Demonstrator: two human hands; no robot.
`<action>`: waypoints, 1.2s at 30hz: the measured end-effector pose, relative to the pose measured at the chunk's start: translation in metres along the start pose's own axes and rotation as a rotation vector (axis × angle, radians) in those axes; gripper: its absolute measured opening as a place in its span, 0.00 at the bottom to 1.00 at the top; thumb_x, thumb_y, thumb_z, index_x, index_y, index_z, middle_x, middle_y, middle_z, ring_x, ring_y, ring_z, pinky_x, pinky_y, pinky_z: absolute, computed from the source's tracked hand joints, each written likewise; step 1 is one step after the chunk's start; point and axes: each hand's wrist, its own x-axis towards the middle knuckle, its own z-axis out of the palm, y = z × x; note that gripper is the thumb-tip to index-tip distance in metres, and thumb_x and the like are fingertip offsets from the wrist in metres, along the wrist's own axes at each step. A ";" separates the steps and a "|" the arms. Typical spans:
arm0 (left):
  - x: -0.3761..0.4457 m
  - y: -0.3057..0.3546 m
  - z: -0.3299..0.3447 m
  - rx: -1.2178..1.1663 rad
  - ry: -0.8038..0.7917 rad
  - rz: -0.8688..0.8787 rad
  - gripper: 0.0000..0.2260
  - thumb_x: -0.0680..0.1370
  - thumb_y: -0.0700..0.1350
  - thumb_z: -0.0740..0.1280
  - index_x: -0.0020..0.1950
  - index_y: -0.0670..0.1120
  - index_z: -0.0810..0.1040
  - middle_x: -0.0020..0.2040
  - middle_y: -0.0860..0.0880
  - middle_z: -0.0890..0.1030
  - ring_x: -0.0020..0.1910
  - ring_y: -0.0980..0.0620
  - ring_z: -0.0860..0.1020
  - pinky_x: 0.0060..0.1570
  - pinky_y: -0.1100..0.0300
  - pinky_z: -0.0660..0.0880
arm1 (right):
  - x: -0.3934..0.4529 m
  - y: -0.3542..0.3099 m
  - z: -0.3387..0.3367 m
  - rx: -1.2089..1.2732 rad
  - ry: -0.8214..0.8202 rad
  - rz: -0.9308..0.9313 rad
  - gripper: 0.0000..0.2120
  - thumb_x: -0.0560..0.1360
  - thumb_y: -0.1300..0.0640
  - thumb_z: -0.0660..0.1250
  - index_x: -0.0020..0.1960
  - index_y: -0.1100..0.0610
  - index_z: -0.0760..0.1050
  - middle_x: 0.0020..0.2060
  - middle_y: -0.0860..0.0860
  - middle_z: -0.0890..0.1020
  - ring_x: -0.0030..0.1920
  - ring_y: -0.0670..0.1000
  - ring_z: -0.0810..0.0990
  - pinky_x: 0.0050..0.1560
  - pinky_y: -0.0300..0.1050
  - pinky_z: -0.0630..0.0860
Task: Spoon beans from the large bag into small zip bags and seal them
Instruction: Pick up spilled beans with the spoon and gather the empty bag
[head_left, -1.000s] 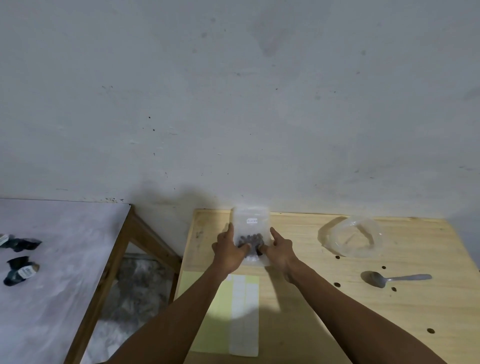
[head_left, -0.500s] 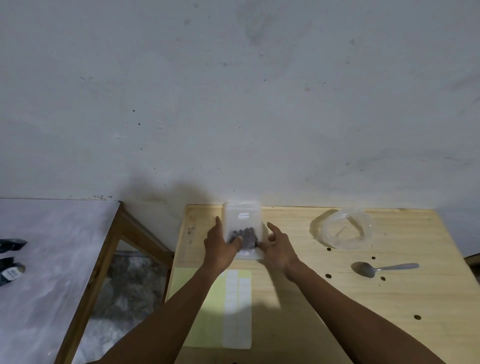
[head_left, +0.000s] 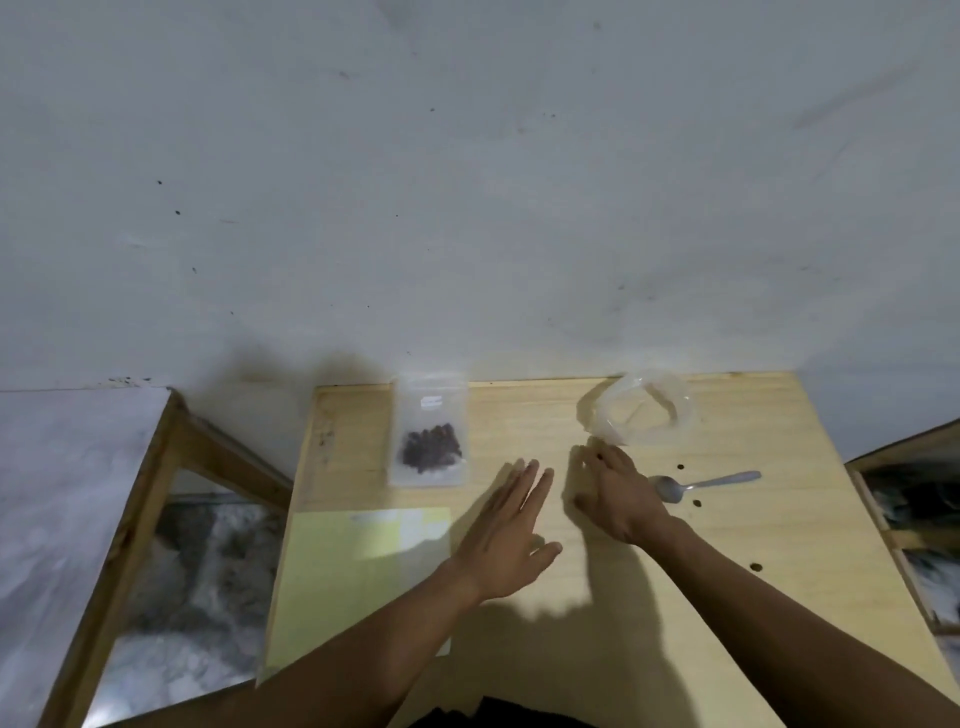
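Zip bag (head_left: 429, 433): flat on table (head_left: 727, 519), long axis toward wall. My left hand (head_left: 506, 540) fingers straight; right hand (head_left: 615, 496) loosely curled, both holding nothing.

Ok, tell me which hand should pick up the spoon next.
Right. The right hand hovers open just beside the spoon; the left hand is farther off, nearer the filled zip bag.

So on the table (head_left: 727, 597): the small zip bag (head_left: 429, 431) lies flat at the back left, up by the wall, with the beans (head_left: 431, 451) inside its lower half. In front of it sits a sheet of labels (head_left: 358, 577) at the left edge. The large bag (head_left: 644, 410) is back right, the spoon (head_left: 701, 485) just in front of it. Both hands are between the two bags, left hand (head_left: 506, 540) beside right hand (head_left: 618, 499). A few loose beans (head_left: 757, 567) are scattered on the right side.
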 end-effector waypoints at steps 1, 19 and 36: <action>0.002 0.000 0.004 0.031 -0.084 -0.071 0.39 0.79 0.60 0.61 0.80 0.49 0.41 0.80 0.50 0.38 0.78 0.50 0.35 0.78 0.50 0.45 | -0.002 0.000 0.000 -0.010 -0.029 -0.010 0.28 0.78 0.52 0.62 0.75 0.59 0.60 0.76 0.58 0.58 0.75 0.59 0.58 0.72 0.55 0.64; 0.006 -0.008 0.023 0.198 -0.276 -0.213 0.50 0.73 0.67 0.64 0.79 0.50 0.35 0.76 0.50 0.27 0.74 0.49 0.27 0.76 0.52 0.35 | -0.042 0.014 0.052 0.055 0.219 0.002 0.10 0.79 0.66 0.54 0.56 0.62 0.72 0.52 0.59 0.76 0.51 0.59 0.75 0.51 0.50 0.72; 0.004 -0.017 0.027 0.196 -0.256 -0.162 0.50 0.73 0.71 0.61 0.79 0.50 0.33 0.76 0.50 0.27 0.75 0.49 0.27 0.76 0.51 0.35 | -0.093 0.110 0.035 0.451 0.442 0.413 0.11 0.79 0.63 0.63 0.58 0.66 0.79 0.58 0.59 0.73 0.53 0.58 0.76 0.60 0.46 0.72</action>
